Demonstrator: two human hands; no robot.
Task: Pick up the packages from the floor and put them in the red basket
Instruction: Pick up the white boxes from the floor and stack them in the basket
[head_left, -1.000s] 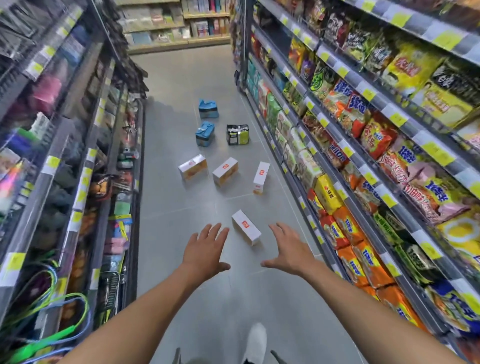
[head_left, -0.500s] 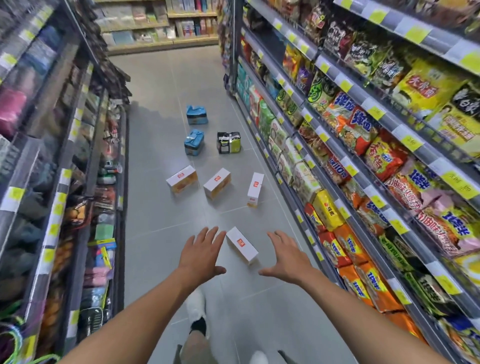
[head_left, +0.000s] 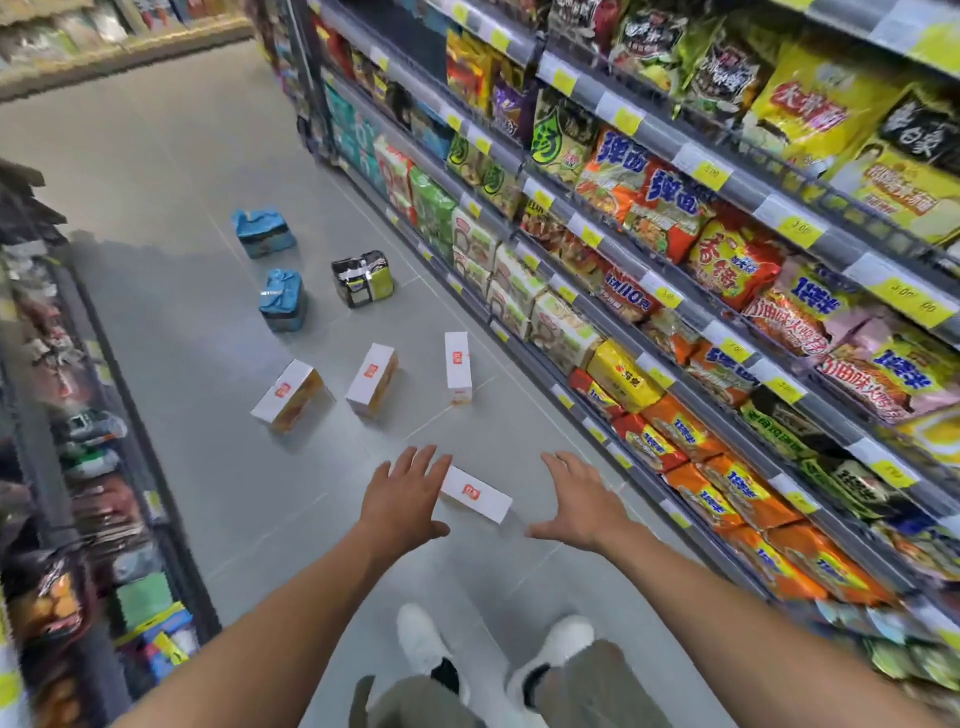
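On the grey aisle floor (head_left: 208, 338), between two outstretched hands, lies the nearest white box (head_left: 475, 493) with a red label. The left hand (head_left: 402, 496) overlaps its left end and the right hand (head_left: 582, 501) hovers just beside it. Both have spread fingers and grasp nothing. Beyond lie three more white boxes (head_left: 371, 379), two blue packs (head_left: 283, 300) and a black-and-green pack (head_left: 362, 278), along the noodle shelves (head_left: 675, 291).

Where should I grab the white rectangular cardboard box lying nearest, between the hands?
Likely its two long sides near the middle, coming from above: the white rectangular cardboard box lies flat on the floor, narrow, broad labelled face up.
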